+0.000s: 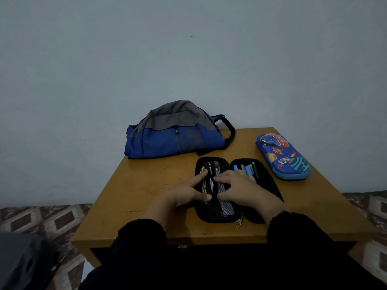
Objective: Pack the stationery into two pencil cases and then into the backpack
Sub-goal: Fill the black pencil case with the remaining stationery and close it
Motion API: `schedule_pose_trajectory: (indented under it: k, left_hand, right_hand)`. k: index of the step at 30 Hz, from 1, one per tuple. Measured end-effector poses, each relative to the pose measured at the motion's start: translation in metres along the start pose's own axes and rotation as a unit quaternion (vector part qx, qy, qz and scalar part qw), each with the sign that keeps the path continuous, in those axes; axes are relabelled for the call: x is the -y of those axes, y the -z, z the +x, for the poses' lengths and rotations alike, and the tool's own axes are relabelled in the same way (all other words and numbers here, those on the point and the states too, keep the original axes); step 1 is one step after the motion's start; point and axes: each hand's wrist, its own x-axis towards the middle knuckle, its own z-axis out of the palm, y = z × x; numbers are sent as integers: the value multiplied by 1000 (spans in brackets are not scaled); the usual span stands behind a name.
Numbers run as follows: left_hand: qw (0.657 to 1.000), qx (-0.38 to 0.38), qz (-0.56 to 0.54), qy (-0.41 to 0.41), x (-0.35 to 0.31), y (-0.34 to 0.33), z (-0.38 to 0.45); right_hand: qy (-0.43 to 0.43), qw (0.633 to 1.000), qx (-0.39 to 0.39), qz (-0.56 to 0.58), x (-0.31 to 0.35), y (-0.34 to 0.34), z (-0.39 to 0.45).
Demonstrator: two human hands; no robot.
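We are seated at a small wooden table (146, 206), looking down at our two hands, both in dark sleeves. Under them lies a black pencil case (270, 185), unzipped and spread flat like a book so both halves face up and can be filled.

Our left hand (186, 192) rests on the case's left half, fingers spread and fairly straight, the fingertips pressing on the mesh pocket (225, 206) there. It seems to be pinning the contents down so they stay put. A thin white item (212, 184), perhaps a pen, shows in the gap between the two hands; we cannot tell whether either hand pinches it.

Our right hand (240, 188) lies beside the left, fingers reaching across the case's spine onto the same half, palm over the right half. The fingers look flat and close together, pressing, not gripping. Just beyond its knuckles, blue and green pens (248, 168) sit tucked in a row in the right half.

Farther off, to the right of the right hand, a second pencil case (282, 156), blue with a space cartoon, lies closed and apart from the black one, likely already filled or waiting its turn. Beyond both hands, at the table's far edge against the wall, the blue and grey backpack (176, 135) slumps with its strap (229, 127) looping to the right. Neither case is in it yet.
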Motion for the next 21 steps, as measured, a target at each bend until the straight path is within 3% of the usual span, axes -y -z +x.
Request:
schedule_pose_trajectory:
  k: [4, 8, 15, 18, 21]
  left_hand:
    - [999, -28, -33, 0, 2, -4, -3]
    - [1000, -13, -22, 3, 4, -2, -3]
    - [995, 68, 55, 41, 2, 13, 3]
    - [984, 55, 161, 48, 3, 10, 5]
    - [986, 46, 156, 49, 6, 8, 6]
  right_hand:
    - [-2, 999, -30, -44, 7, 0, -7]
    - [4, 997, -72, 7, 2, -7, -18]
    - [-5, 998, 13, 60, -5, 3, -25]
    - [-7, 1000, 5, 29, 1, 2, -23]
    - [-15, 1000, 10, -11, 8, 5, -22]
